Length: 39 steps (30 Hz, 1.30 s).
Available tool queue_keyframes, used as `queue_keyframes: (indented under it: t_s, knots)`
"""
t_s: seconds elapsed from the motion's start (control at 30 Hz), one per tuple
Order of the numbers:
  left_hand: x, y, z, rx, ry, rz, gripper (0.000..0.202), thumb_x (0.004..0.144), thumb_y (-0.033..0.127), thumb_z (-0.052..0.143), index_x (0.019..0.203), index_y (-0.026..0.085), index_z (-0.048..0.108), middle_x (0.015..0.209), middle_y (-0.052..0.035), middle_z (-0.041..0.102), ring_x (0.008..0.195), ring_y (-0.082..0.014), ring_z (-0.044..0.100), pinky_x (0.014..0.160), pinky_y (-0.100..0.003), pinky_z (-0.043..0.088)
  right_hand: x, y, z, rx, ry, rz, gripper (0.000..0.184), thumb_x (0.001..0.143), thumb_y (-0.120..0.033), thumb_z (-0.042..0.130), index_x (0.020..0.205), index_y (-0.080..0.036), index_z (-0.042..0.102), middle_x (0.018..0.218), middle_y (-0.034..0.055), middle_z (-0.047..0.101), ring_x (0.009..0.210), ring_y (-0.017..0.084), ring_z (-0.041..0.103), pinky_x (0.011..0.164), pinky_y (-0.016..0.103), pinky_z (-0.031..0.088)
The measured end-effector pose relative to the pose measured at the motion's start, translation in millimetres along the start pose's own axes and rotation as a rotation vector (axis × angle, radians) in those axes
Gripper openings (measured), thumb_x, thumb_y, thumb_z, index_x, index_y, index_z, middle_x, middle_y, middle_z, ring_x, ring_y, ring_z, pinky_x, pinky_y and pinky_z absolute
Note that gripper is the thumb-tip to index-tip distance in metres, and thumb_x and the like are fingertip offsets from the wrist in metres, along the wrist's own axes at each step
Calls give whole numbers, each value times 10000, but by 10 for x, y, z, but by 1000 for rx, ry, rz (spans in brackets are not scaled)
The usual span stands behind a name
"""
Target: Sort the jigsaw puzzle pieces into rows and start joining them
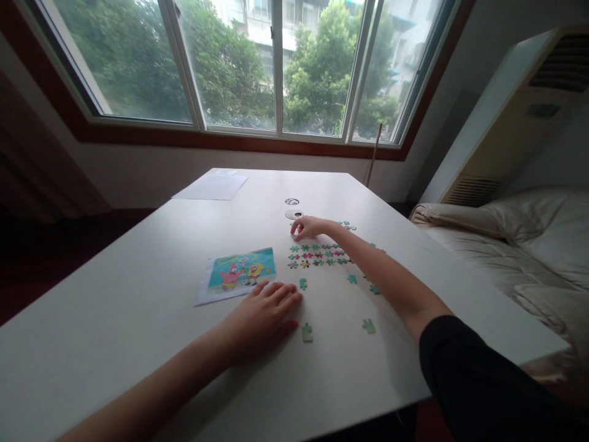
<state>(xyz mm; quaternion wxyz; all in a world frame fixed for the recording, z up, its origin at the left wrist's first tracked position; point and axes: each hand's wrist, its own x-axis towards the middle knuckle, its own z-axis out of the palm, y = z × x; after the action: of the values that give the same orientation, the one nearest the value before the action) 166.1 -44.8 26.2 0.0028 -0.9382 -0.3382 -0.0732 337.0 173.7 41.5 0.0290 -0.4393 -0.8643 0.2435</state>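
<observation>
My left hand (272, 308) lies flat on the white table, fingers stretched out, beside a printed cartoon picture (242, 273) on a white sheet. Further off, my right hand (309, 227) reaches over the table with thumb and fingertips pinched down at a small puzzle piece, mostly hidden by the fingers. Just nearer than that hand, rows of puzzle pieces (317, 255) in green, pink and yellow lie spread out; my right forearm covers part of them. Loose green pieces lie closer to me, including one puzzle piece (307, 332) near my left thumb and another puzzle piece (369, 326) to the right.
Two round items, a ring-shaped disc (293, 214) and a patterned disc (291, 201), lie beyond my right hand. White paper (216, 186) rests at the table's far left. A cream sofa (497, 258) stands right of the table (115, 319), and windows are beyond it.
</observation>
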Motion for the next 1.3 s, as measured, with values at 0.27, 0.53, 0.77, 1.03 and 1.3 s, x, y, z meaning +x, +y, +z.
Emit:
queue_keyframes:
  t_s: [0.27, 0.53, 0.77, 1.03, 1.3]
  knots:
    - [-7, -8, 4, 7, 0, -3, 358, 861, 311, 404, 1203, 204, 409, 1209, -76, 488, 1076, -251, 446, 917, -430, 317, -133, 14, 22, 65, 110, -61, 252, 619, -258, 679, 814, -120, 601, 774, 24, 576, 673, 103, 502, 594, 210, 385]
    - [-7, -8, 4, 5, 20, 2, 360, 852, 312, 414, 1195, 204, 417, 1181, -76, 504, 1056, -247, 458, 903, -417, 329, -1166, 238, -169, 289, 55, -159, 356, 625, -439, 649, 755, -127, 540, 606, -29, 502, 552, 69, 427, 515, 209, 334]
    - [-12, -10, 20, 25, 29, 11, 353, 858, 309, 398, 1193, 198, 418, 1191, -80, 500, 1055, -254, 455, 908, -426, 323, -2222, 597, -325, 305, -381, 125, 358, 609, -455, 656, 739, -133, 570, 680, 4, 572, 632, 109, 502, 576, 224, 373]
    - [-5, -8, 17, 37, 12, 7, 354, 867, 311, 387, 1203, 202, 412, 1205, -77, 494, 1068, -257, 449, 916, -434, 321, -2432, 769, -81, 232, -192, 158, 330, 653, -457, 616, 730, -139, 574, 647, 0, 533, 604, 112, 459, 539, 222, 338]
    - [-8, -30, 51, 64, 33, 29, 377, 867, 330, 395, 1214, 185, 412, 1211, -87, 498, 1069, -253, 453, 922, -423, 313, -2529, 949, -141, 169, 7, 200, 373, 652, -503, 590, 739, -140, 569, 605, -20, 467, 564, 97, 399, 510, 215, 305]
